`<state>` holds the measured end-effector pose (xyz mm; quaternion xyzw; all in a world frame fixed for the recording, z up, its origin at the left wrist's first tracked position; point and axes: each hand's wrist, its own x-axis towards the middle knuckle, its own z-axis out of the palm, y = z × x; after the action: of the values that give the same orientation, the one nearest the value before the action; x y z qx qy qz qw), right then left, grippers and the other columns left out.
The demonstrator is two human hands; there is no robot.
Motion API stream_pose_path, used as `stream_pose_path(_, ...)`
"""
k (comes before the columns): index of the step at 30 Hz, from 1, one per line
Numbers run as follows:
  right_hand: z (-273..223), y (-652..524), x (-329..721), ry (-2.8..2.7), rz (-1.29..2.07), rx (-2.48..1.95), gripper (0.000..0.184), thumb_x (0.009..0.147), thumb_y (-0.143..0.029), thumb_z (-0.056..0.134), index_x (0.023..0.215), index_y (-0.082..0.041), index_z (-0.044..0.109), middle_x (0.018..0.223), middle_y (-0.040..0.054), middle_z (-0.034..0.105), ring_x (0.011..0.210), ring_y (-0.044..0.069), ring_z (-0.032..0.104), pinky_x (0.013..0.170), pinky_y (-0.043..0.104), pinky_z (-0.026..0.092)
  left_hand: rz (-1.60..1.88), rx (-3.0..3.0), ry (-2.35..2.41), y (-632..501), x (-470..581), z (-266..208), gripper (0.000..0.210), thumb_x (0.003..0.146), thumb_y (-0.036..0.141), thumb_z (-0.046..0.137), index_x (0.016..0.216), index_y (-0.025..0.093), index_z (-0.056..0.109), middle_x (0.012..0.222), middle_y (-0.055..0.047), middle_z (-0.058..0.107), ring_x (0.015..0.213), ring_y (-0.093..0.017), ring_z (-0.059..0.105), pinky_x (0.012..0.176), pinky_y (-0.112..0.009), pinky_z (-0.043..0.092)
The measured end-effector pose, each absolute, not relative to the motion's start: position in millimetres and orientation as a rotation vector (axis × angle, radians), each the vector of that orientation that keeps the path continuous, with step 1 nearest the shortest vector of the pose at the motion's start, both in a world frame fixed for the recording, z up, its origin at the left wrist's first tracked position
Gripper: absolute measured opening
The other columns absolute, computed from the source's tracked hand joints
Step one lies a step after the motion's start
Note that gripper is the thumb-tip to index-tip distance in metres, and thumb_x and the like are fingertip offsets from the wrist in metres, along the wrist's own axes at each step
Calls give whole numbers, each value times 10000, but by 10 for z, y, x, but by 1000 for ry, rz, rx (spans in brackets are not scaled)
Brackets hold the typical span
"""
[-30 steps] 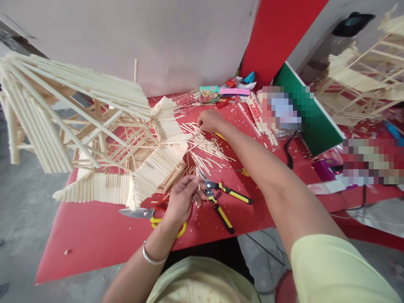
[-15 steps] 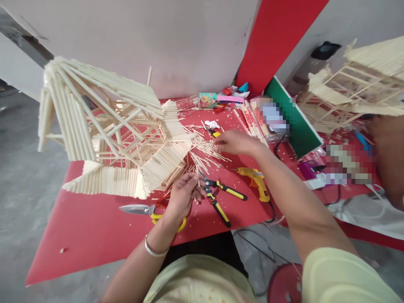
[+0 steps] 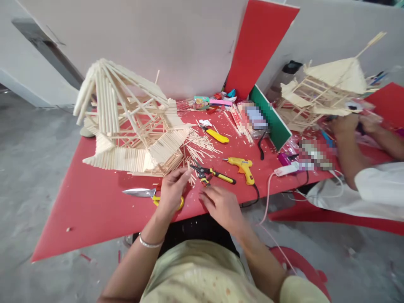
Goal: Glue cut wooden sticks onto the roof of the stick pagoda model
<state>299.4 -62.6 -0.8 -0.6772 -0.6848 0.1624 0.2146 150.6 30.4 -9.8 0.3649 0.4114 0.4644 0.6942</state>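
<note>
Pinched between the thumb and fingers of my left hand [image 3: 173, 189] is a short thin wooden stick [image 3: 189, 166]. My right hand [image 3: 222, 206] is closed over the lower handle of the black-and-yellow cutting pliers [image 3: 222, 176], hiding most of that handle. The pliers' jaws point toward the stick, their handles spread. Just beyond my left hand stands a model house of wooden sticks [image 3: 132, 160], with a pile of loose sticks [image 3: 202, 145] at its right. Scissors with yellow handles [image 3: 139, 192] lie partly beneath my left wrist.
A yellow glue gun [image 3: 241, 165] and yellow-handled cutters [image 3: 217, 135] lie to the right on the red table [image 3: 94, 227]. A green board [image 3: 271, 120] stands upright farther right. Past it, a co-worker's hands [image 3: 347, 126] are beside another stick model [image 3: 315, 97].
My right hand has come back from the yellow-handled cutters to the black-and-yellow pliers. My left hand still pinches the short stick. The view has shifted, showing more of the co-worker.
</note>
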Motion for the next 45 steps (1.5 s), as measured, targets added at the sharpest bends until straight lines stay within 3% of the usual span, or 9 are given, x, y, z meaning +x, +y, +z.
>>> stream_pose_path(7,-283,-1024,2853,-1903,504,-1844,278,982,-303,446,1111,-311,693,1072,37,725,982,206,671,890,348,525,1130,769,865,-17,1201,-33,232,822,387,719,877,170,658,525,34,574,351,-30,357,349,-153,231)
stream_pose_path(14,-196,-924,2678,-1962,445,-1791,294,980,-318,443,1140,-344,688,1068,34,724,998,212,664,894,360,524,1083,753,873,-177,1086,-82,240,813,384,733,825,160,649,482,57,478,389,-25,346,392,-142,260)
stream_pose_path(23,-183,-703,2734,-1974,324,-1847,305,985,-364,429,1135,-341,693,1091,38,726,1006,205,662,874,325,503,1100,707,896,-209,1016,-157,233,818,373,735,833,154,657,509,43,521,395,-27,376,385,-144,257)
stream_pose_path(30,-35,-196,3028,-1926,49,-2142,318,976,-372,402,1094,-316,692,1038,68,723,931,249,658,714,350,471,1106,699,905,-230,1002,-173,234,807,373,748,841,156,668,509,42,528,402,-32,389,390,-151,266)
stream_pose_path(36,-146,90,3100,-1977,-90,-2194,408,983,-314,350,1243,-195,640,1260,138,631,1121,278,544,924,367,421,1120,682,931,-218,973,-199,258,788,382,764,840,152,661,513,44,524,407,-27,383,396,-145,275)
stream_pose_path(41,-257,441,3174,-1975,-74,-2240,442,965,-271,370,1326,-166,602,1120,167,629,1081,292,508,950,400,374,1097,684,925,-203,998,-217,242,809,374,748,847,153,657,502,48,519,400,-29,382,392,-150,257)
stream_pose_path(45,-295,531,3151,-1999,-51,-2211,388,940,-275,428,1225,-224,686,1052,139,614,1051,277,494,934,384,367,1077,684,936,-187,999,-228,244,816,374,743,838,148,652,501,44,529,394,-30,385,390,-156,241)
